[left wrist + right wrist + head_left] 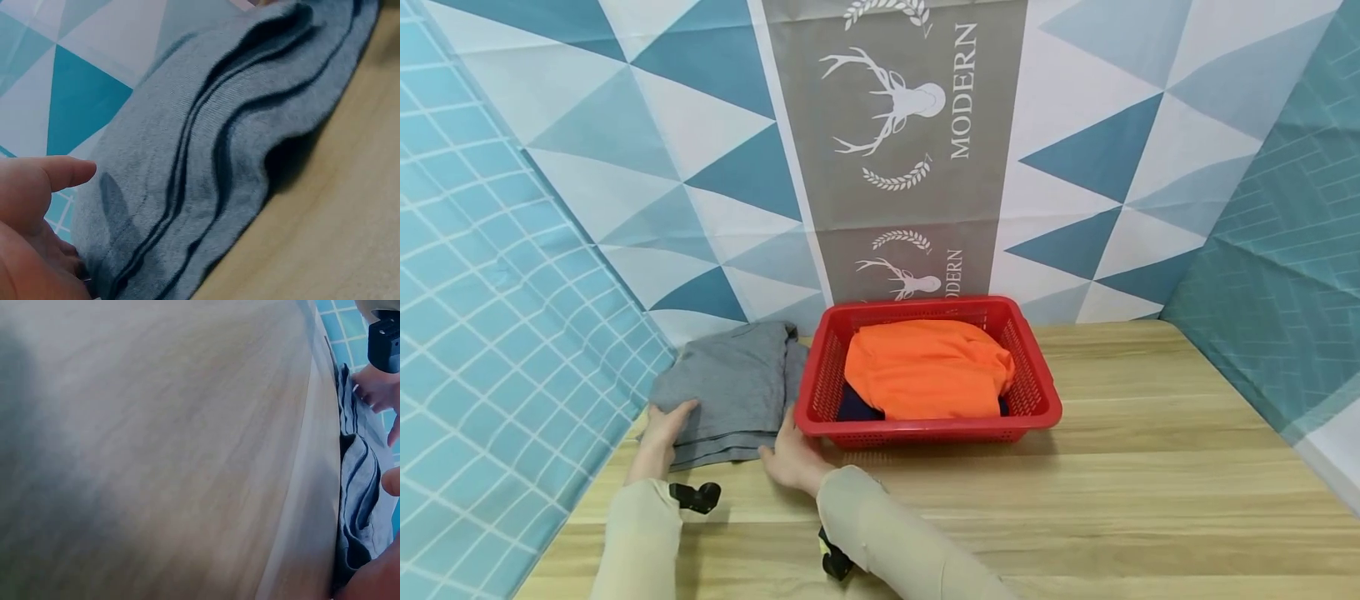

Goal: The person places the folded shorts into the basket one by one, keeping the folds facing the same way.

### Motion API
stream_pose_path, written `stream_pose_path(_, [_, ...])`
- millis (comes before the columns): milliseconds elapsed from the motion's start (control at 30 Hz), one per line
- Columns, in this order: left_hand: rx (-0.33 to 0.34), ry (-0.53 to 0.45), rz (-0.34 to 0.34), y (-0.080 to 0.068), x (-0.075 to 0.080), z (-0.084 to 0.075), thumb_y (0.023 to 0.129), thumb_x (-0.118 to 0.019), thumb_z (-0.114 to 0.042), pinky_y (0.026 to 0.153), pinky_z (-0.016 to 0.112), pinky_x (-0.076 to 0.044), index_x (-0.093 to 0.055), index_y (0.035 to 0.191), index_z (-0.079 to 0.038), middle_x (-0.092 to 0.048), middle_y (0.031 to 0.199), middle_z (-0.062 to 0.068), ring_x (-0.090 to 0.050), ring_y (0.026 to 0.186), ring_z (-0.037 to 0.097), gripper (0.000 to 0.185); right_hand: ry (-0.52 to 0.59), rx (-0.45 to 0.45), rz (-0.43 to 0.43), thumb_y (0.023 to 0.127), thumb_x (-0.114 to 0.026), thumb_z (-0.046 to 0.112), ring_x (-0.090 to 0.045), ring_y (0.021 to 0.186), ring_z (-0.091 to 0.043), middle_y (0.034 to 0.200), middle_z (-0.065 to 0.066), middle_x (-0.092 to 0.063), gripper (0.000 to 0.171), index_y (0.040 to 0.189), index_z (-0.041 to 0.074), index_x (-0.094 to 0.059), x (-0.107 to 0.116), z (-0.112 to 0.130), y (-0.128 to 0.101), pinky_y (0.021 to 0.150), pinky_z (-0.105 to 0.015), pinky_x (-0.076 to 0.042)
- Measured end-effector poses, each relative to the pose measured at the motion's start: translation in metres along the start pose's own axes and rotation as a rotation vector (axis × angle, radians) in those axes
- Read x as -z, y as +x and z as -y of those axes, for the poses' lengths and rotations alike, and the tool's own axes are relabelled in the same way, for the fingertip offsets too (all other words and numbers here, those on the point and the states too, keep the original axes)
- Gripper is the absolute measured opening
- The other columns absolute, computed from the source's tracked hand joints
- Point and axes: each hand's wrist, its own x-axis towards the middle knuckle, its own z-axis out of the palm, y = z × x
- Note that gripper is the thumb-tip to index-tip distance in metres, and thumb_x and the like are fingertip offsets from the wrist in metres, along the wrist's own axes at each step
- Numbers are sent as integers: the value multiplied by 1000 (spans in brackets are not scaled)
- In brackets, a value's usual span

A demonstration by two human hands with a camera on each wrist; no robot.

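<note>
Nearest the head camera, your two sleeved forearms reached forward over the wooden surface (1112,467), each carrying a small black wrist camera. Your left hand (664,427) rested at the near left corner of the folded grey garment (733,387), fingers over its top; the left wrist view showed the thumb extended and the fingers tucked at the stacked fold edges, so the hand appeared to pinch that corner. Your right hand (790,454) lay at the near right corner of the same garment, fingers spread fairly flat against the cloth; whether it gripped the cloth could not be told.

The grey garment sat on the surface, touching the left wall of the red basket (1037,408). By its layered edges it looked already folded, and it had not yet gone anywhere else. Inside the basket lay an orange garment (925,367) over a dark one (857,410), both unfolded, so that part appeared left to do.

For clearance: the patterned wall panel (490,333) stood close on the left, just beside the grey garment. Open surface ran to the right of and in front of the basket.
</note>
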Motion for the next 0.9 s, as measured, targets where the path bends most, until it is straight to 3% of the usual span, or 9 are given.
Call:
stream_pose_path(300, [78, -20, 119, -6, 6, -4, 88, -38, -55, 108, 56, 0, 28, 134, 4, 29, 142, 23, 18, 132, 42, 100, -23, 10, 30, 89, -51, 43, -16, 138, -22, 149, -14, -21, 77, 145, 3, -15, -2, 5, 3, 110, -33, -20])
stream_pose_path(400, [100, -23, 88, -5, 3, -5, 86, -37, -57, 108, 56, -3, 22, 136, 8, 23, 144, 26, 12, 133, 44, 101, 14, 14, 43, 90, -50, 43, -17, 138, -23, 148, -14, -22, 76, 145, 3, -16, -2, 6, 4, 110, -33, -21])
stream_pose_path(600, [136, -46, -42, -4, -3, -9, 84, -35, -56, 110, 52, -9, 11, 138, 11, 9, 146, 30, -2, 135, 45, 98, 108, 19, 76, 90, -49, 43, -20, 137, -24, 148, -13, -25, 74, 144, 1, -18, -1, 10, 1, 110, -38, -20])
stream_pose_path(733, [143, -73, -55, -6, -5, -10, 84, -34, -56, 110, 51, -6, 17, 138, 10, 13, 145, 31, 0, 135, 44, 99, 110, 9, 79, 90, -49, 44, -27, 134, -24, 146, -11, -30, 74, 144, 2, -19, 0, 12, -2, 108, -39, -22])
stream_pose_path(900, [135, -26, -43, -11, -4, -10, 86, -30, -55, 110, 53, -5, 21, 138, 5, 14, 143, 34, 2, 133, 46, 94, 173, 6, 74, 89, -52, 41, -40, 126, -25, 138, -17, -41, 73, 142, 0, -22, 1, 14, -4, 101, -34, -35])
